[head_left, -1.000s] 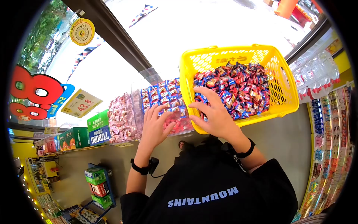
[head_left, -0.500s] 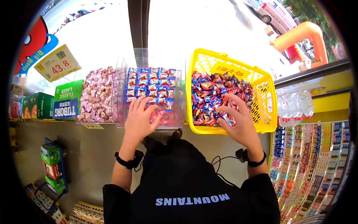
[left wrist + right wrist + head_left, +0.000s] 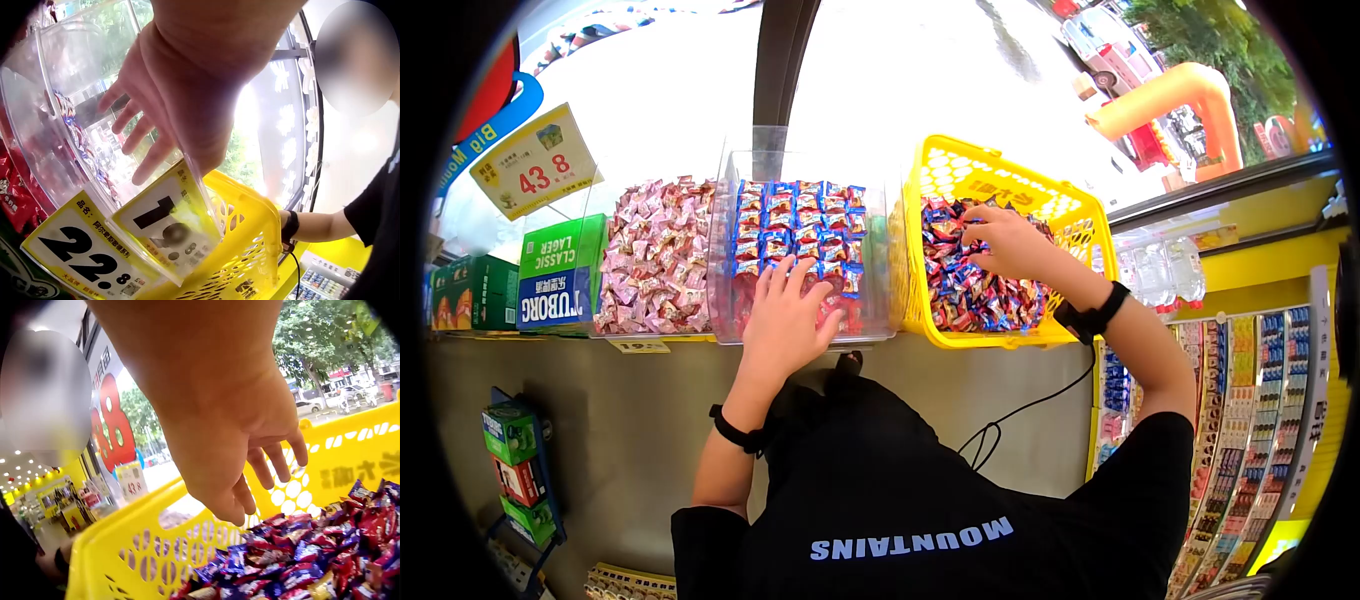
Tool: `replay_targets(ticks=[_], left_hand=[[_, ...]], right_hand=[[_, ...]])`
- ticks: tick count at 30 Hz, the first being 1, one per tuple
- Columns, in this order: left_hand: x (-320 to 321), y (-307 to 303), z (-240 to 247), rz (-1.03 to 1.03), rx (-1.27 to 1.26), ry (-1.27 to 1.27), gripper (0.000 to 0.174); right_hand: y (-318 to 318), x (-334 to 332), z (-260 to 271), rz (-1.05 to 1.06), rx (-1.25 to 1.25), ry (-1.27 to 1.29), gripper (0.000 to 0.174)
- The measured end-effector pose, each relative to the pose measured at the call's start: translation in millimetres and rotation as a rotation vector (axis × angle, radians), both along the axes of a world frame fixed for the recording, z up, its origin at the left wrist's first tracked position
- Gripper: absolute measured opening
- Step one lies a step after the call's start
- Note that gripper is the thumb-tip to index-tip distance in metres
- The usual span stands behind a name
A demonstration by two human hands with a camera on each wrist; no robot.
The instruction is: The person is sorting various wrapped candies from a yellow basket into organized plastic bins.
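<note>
A yellow basket (image 3: 930, 300) holds a loose heap of red and blue wrapped candies (image 3: 990, 300). My right hand (image 3: 1020, 250) hovers over the heap, fingers pointing down and loosely bent; in the right wrist view the hand (image 3: 231, 444) has nothing between thumb and fingers. Left of the basket stands a clear plastic bin (image 3: 878, 270) with blue wrapped candies (image 3: 805, 220) laid out in rows. My left hand (image 3: 785, 325) is spread at the bin's near side, over the lowest rows. The left wrist view shows that hand (image 3: 181, 119) with straight, empty fingers.
Pink wrapped candies (image 3: 660, 255) fill another clear bin at the left, beside a green Tuborg box (image 3: 560, 265). Price cards (image 3: 87, 250) hang on the bins' front. Water bottles (image 3: 1160, 270) stand right of the basket. Behind is a window. Stocked shelves (image 3: 1240, 400) line the right.
The view has turned to the right. My right hand has moved from the basket's left rim to over the candy heap. My left hand stays at the clear bin.
</note>
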State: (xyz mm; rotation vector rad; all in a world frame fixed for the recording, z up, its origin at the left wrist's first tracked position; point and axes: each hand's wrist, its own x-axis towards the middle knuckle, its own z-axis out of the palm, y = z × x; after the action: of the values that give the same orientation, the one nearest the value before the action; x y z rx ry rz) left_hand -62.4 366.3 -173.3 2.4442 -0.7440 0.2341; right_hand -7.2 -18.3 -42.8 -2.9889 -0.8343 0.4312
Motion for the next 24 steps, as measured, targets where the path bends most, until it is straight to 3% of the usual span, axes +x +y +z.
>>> replay_targets(ticks=[3,10,13,17,22,24], left_hand=[[0,0,-4,-0.006,-0.008,0.012,0.037],[1,2,-9,-0.059,-0.047,0.018,0.037],[0,1,-11,-0.056,-0.060,0.018,0.036],[1,1,-9,-0.059,-0.083,0.020,0.036],[4,3,-5,-0.106,-0.137,-0.001,0.042],[6,10,8,-0.269,-0.234,0.006,0.046]], right_hand=[[-26,7,-46,0.066,-0.152,0.079,0.028],[-10,8,-45,0.111,-0.392,0.162,0.034],[-6,12,-27,0.008,-0.254,0.154,0.031],[30,-11,25,-0.286,0.034,0.028,0.031],[93,-69,58,-0.285,0.360,-0.122,0.031],[124,-98,56,-0.223,0.440,-0.193,0.035]])
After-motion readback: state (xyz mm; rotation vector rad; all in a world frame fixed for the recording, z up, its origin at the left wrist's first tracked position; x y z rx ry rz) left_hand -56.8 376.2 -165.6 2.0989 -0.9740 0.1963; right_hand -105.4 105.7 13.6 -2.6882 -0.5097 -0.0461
